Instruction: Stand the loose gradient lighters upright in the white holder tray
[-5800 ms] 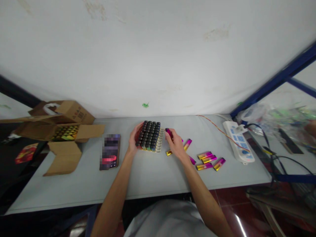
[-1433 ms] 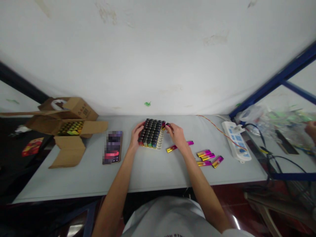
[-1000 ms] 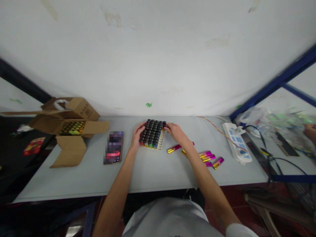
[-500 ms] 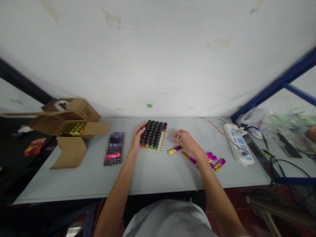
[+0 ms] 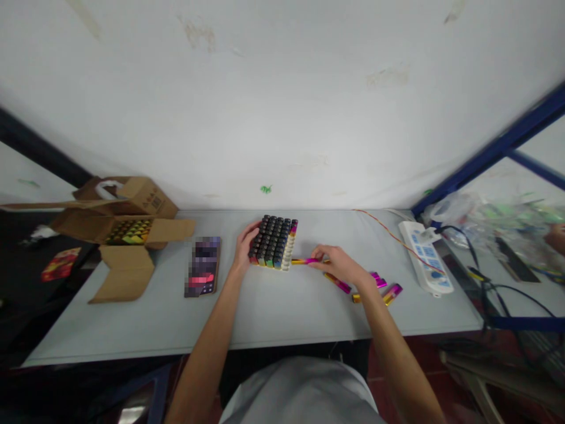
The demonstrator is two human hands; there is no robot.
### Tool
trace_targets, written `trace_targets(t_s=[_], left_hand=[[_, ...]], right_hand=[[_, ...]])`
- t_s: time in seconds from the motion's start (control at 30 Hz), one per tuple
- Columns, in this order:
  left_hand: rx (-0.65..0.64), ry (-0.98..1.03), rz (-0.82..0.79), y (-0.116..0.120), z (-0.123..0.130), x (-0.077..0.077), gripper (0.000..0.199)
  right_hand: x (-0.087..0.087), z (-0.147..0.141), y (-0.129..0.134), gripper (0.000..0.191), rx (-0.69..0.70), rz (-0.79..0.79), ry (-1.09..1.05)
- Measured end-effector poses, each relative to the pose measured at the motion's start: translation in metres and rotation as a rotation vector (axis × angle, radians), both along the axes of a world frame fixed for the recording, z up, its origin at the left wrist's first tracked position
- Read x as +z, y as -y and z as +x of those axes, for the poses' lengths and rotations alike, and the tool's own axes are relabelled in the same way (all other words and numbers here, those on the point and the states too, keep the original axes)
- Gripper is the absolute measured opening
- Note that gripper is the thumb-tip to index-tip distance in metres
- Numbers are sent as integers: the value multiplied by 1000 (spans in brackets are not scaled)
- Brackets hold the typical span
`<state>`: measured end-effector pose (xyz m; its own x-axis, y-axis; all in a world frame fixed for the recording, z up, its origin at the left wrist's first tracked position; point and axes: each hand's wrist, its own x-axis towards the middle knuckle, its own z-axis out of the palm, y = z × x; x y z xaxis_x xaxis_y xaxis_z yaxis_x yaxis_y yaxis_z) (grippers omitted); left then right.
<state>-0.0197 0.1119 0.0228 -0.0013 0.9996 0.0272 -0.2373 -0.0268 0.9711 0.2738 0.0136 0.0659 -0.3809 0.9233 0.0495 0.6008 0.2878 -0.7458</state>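
Note:
A white tray (image 5: pixel 286 265) stands on the table, packed with rows of black-topped lighters (image 5: pixel 272 238). Its right-hand column shows bare slots, with a purple-and-gold lighter (image 5: pixel 293 227) standing at the far end. My left hand (image 5: pixel 245 246) is closed around the left side of the filled tray. To the right of the tray, my right hand (image 5: pixel 332 260) pinches a purple-and-gold lighter (image 5: pixel 302 261), whose gold end points at the tray. Below that hand lie several loose lighters (image 5: pixel 338 282), some partly covered by my right forearm.
A phone (image 5: pixel 203 267) lies left of the tray. Farther left, an open cardboard box (image 5: pixel 128 282) holds yellowish items. On the right are a white power strip (image 5: pixel 424 258), an orange wire (image 5: pixel 384 227) and a blue frame (image 5: pixel 489 150). Another person's hand (image 5: pixel 556 238) shows at the right edge.
My right hand has come down onto a loose lighter and pinched it. That lighter now lies turned, with its gold end close to the tray. The left hand keeps its place.

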Motion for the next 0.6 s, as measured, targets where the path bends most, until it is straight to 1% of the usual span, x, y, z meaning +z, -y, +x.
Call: trace_targets(t_s=[0.1, 0.2, 0.3, 0.4, 0.47, 0.53, 0.6], left_hand=[[2, -3, -4, 0, 0, 1, 39], [-1, -3, -3, 0, 0, 2, 39], [3, -1, -5, 0, 1, 2, 40], [4, 4, -23, 0, 2, 4, 41], [-1, 6, -30, 0, 2, 4, 41], [-5, 2, -25, 0, 1, 3, 40], [-3, -6, -17, 0, 1, 2, 39]], right_hand=[[4, -6, 3, 25, -83, -23, -192], [2, -15, 4, 30, -177, -66, -388], [-1, -26, 1, 34, -269, -104, -640], [-4, -36, -3, 38, -304, -139, -891], [-6, -42, -5, 41, -275, -213, -972], [-10, -48, -7, 46, -265, -284, -987], [-13, -54, -7, 50, -291, -326, -975]])
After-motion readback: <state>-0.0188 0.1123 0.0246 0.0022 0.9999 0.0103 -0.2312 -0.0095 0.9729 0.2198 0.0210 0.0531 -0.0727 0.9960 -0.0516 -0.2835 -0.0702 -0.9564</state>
